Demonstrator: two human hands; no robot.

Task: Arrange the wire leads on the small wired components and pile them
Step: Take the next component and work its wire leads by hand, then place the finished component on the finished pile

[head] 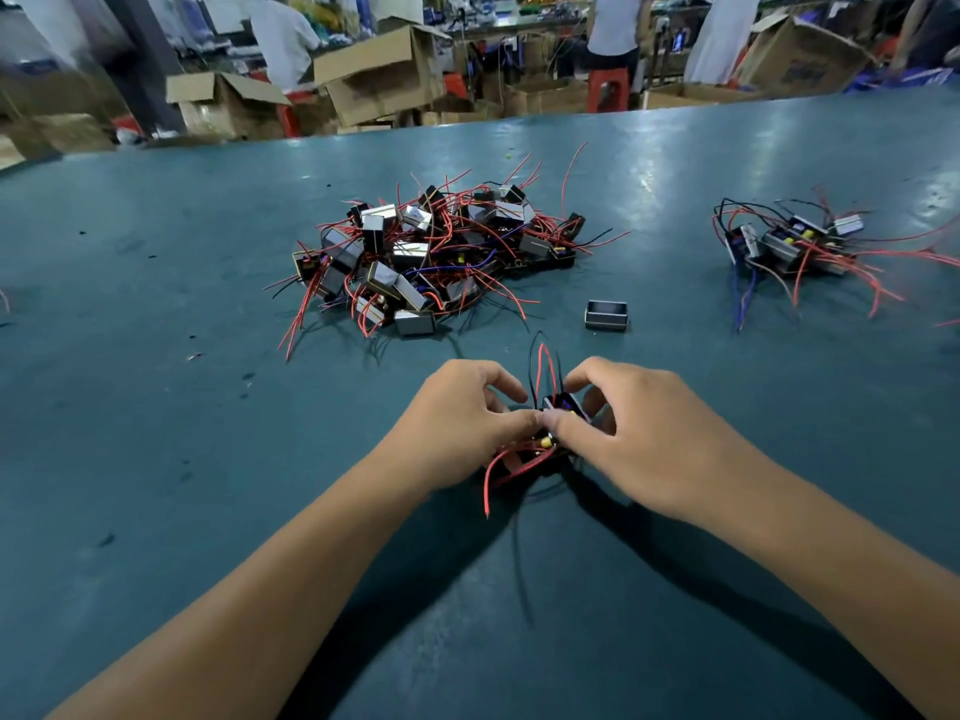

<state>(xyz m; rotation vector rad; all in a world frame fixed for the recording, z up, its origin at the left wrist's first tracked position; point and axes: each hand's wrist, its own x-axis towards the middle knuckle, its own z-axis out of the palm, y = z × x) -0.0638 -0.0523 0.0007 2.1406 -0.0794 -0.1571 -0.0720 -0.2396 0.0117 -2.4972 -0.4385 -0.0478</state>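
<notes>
- Open cardboard boxes stand on the floor beyond the desk; what is inside them cannot be seen.
- The desk is a smooth teal sheet with dark specks and a glossy sheen.
- A big pile of boxy metal-and-black components with red, black and blue leads lies mid-desk; a smaller pile sits far right; one lone component lies between.
- The left hand and right hand both pinch a component near the front edge, its leads sticking up.
</notes>
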